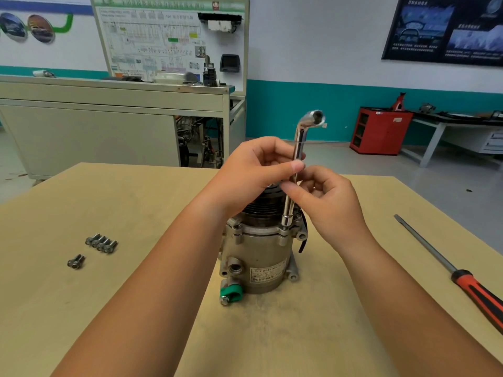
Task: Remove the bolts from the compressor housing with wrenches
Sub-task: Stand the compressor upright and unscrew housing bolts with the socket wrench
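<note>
Seen from the head camera, the compressor housing (258, 251) stands upright mid-table. Both hands pinch the upright shaft of the L-shaped wrench (299, 144), the left hand (253, 170) higher and the right hand (326, 198) lower, fingers curled round it. Its socket sits on a bolt at the housing's right flange. Nothing steadies the housing, so I reckon a sideways pull could tip it or slip the socket. Loose bolts (101, 242) lie at the left.

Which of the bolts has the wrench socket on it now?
The bolt standing in the compressor housing flange, under the lower socket of the wrench. The other bolts lie loose on the table, left of the housing.
</note>
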Action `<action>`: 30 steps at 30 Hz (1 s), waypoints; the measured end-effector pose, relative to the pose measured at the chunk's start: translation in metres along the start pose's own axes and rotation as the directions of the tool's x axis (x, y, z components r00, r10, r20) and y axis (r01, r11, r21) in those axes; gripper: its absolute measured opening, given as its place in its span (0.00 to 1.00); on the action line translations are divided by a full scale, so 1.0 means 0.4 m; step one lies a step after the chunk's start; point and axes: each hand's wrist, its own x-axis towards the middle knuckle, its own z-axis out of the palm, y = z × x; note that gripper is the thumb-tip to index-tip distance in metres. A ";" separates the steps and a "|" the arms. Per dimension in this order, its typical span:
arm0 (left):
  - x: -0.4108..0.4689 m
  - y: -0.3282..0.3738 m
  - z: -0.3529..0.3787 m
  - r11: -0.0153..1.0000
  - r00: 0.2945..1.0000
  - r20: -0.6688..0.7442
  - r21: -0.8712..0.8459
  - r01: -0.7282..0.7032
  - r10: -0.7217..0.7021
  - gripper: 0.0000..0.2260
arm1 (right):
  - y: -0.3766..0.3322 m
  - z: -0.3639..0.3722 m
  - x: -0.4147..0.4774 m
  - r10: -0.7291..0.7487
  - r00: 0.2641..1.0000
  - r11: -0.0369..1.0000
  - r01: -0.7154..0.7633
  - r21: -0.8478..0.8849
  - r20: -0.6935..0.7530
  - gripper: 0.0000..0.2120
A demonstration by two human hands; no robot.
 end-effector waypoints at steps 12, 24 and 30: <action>-0.003 0.009 -0.002 0.998 0.999 0.034 -0.051 0.034 -0.033 0.11 | -0.005 0.002 -0.007 -0.061 0.994 0.998 0.063 -0.019 0.094 0.15; 0.003 -0.002 -0.001 1.000 1.000 -0.017 -0.009 0.019 -0.019 0.11 | 0.004 0.003 0.001 -0.034 0.999 0.998 0.034 -0.051 0.007 0.06; 0.006 -0.001 0.004 1.000 0.998 -0.056 0.007 0.026 -0.025 0.07 | -0.010 0.001 -0.007 -0.096 0.991 0.994 0.102 -0.051 0.098 0.06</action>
